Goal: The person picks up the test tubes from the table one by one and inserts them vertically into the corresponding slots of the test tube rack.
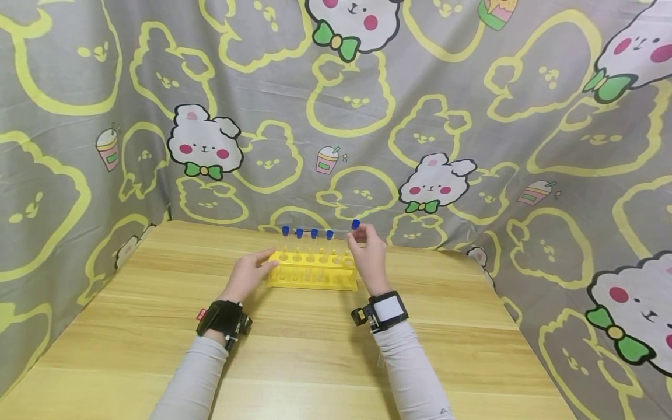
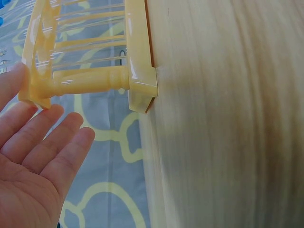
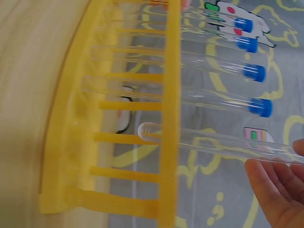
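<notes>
A yellow test tube rack (image 1: 312, 286) stands on the wooden table, several clear test tubes with blue caps (image 1: 314, 233) upright in a row in its left part. At its left end, my left hand (image 1: 248, 275) holds the top plate between thumb and fingertips, the other fingers extended below. My right hand (image 1: 369, 255) pinches another test tube (image 3: 213, 141) near its blue cap (image 1: 356, 224), over the right part of the rack. In the right wrist view the tube's rounded bottom shows just past the top plate (image 3: 171, 114), above the lower plate (image 3: 59, 142).
The wooden table (image 1: 294, 361) spreads out in front of the rack and to both sides. Close behind the rack hangs a grey curtain (image 1: 283, 192) with yellow outlines and rabbit faces, which also runs along the left and right sides.
</notes>
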A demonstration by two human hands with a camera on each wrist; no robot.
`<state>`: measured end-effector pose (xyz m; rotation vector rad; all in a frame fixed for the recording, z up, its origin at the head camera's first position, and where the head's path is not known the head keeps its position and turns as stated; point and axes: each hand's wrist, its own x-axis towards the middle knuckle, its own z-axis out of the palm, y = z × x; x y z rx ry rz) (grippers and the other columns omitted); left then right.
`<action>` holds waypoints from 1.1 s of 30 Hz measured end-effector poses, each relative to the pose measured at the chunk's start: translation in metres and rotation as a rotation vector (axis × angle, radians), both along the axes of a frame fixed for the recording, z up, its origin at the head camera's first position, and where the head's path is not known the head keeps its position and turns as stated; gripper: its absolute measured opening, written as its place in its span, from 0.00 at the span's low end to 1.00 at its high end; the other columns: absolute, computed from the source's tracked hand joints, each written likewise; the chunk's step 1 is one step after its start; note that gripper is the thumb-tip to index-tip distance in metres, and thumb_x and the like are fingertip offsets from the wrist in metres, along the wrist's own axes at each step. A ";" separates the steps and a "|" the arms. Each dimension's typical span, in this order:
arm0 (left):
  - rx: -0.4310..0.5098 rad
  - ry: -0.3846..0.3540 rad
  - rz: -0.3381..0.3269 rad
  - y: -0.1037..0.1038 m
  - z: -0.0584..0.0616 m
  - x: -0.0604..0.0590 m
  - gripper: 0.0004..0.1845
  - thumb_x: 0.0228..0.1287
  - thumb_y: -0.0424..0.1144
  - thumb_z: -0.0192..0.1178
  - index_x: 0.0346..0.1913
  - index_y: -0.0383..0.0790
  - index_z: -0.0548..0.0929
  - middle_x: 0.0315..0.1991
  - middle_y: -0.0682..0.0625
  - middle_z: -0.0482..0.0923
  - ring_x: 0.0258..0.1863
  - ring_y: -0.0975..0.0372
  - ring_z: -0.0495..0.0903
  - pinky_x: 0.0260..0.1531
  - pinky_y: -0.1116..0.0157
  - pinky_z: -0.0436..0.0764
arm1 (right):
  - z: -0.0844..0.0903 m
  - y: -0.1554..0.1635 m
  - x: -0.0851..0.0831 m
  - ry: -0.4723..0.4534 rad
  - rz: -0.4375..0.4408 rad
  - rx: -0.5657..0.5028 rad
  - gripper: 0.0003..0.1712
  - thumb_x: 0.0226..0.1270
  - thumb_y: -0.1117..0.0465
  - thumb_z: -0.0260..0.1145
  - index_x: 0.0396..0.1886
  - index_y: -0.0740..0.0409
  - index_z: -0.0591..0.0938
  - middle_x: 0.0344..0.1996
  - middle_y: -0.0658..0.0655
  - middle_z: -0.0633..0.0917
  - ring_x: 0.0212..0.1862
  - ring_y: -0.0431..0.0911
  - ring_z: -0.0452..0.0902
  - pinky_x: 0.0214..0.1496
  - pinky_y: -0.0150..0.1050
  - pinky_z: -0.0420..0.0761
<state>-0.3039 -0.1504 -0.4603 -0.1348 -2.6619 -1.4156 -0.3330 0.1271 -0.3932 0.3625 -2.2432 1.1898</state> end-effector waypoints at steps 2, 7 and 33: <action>-0.002 0.000 0.001 0.000 0.000 0.000 0.28 0.69 0.51 0.58 0.68 0.42 0.72 0.67 0.39 0.72 0.61 0.44 0.76 0.61 0.48 0.77 | -0.005 -0.001 -0.002 -0.015 -0.001 0.009 0.12 0.66 0.63 0.66 0.44 0.65 0.78 0.38 0.63 0.86 0.40 0.54 0.85 0.41 0.45 0.88; -0.004 0.006 -0.001 0.000 0.000 0.000 0.28 0.69 0.50 0.58 0.68 0.42 0.71 0.67 0.39 0.71 0.61 0.43 0.76 0.61 0.48 0.77 | -0.015 -0.005 -0.003 -0.062 0.005 0.015 0.12 0.65 0.63 0.66 0.44 0.65 0.78 0.37 0.63 0.86 0.39 0.54 0.85 0.41 0.46 0.87; 0.007 -0.001 -0.002 0.000 -0.002 -0.001 0.28 0.69 0.50 0.58 0.68 0.44 0.71 0.66 0.40 0.72 0.60 0.44 0.77 0.61 0.49 0.77 | -0.031 -0.013 -0.007 -0.210 0.008 0.070 0.15 0.67 0.62 0.65 0.48 0.66 0.77 0.40 0.62 0.85 0.42 0.53 0.84 0.45 0.44 0.87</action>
